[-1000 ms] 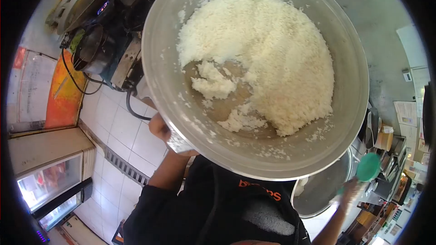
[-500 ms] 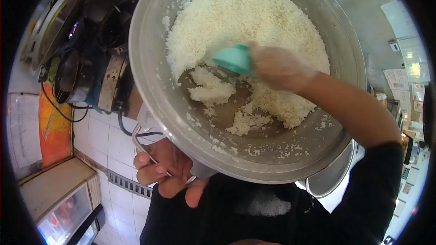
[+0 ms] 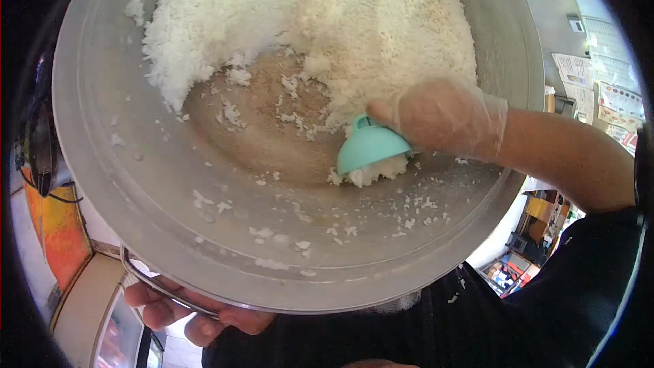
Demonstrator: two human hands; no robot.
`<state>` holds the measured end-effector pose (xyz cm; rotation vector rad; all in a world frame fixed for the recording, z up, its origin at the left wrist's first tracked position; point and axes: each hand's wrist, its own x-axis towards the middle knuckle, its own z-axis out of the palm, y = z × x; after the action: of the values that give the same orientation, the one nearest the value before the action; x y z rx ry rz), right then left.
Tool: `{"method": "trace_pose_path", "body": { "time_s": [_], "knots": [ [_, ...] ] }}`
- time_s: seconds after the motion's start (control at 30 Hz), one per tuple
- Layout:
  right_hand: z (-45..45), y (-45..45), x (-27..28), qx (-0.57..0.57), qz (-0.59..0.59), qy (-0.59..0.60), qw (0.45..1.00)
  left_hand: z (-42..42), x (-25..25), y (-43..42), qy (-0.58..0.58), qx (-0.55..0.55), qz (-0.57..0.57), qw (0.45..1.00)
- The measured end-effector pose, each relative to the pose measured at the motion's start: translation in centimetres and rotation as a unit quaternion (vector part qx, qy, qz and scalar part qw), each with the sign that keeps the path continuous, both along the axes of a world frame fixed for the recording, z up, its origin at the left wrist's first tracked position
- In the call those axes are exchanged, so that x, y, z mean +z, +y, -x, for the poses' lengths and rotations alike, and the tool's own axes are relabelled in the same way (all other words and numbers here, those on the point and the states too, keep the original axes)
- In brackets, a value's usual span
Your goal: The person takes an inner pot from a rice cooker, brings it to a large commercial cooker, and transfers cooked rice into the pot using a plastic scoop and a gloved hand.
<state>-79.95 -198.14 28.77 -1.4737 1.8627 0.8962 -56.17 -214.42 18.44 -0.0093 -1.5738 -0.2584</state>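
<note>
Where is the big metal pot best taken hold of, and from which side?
Probably by the wire handle, coming from outside the pot, at lower left: this loop stands out beyond the rim, so fingers can hook it, as the left hand does.

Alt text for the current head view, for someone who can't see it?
The right hand, in a clear glove, holds a teal scoop against rice inside a large metal pan. The left hand grips the curved metal handle at the pan's lower left.
</note>
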Motion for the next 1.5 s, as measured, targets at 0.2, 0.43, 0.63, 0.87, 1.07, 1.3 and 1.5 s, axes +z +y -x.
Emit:
{"method": "trace_pose_path", "body": {
  "time_s": [0.2,0.43,0.63,0.87,1.07,1.3,1.5],
  "knots": [
    [0.9,0.8,0.9,-0.109,0.073,-0.101,0.986,-0.6,0.8,0.6,-0.027,-0.008,0.012,1.000],
    [1.4,6.8,9.2,-0.218,0.302,-0.191,0.908,-0.8,1.0,1.2,-0.056,-0.021,0.025,0.998],
    [-0.6,24.8,16.4,-0.384,0.505,0.109,0.765,-0.8,1.3,-0.6,-0.082,-0.007,0.049,0.995],
    [-6.7,37.4,0.7,-0.419,0.460,0.194,0.758,-1.5,1.1,-4.1,-0.142,0.036,0.029,0.989],
    [-8.2,36.9,-8.7,-0.494,0.412,0.420,0.640,-2.6,0.3,-4.7,-0.152,0.034,0.035,0.987],
    [-5.8,38.1,-4.4,-0.494,0.541,0.392,0.556,-2.8,-2.7,-5.0,-0.057,-0.074,0.168,0.981],
    [-7.5,40.6,-6.2,-0.473,0.589,0.393,0.524,-3.5,-2.0,-0.9,-0.070,0.039,0.152,0.985]
  ]
}}
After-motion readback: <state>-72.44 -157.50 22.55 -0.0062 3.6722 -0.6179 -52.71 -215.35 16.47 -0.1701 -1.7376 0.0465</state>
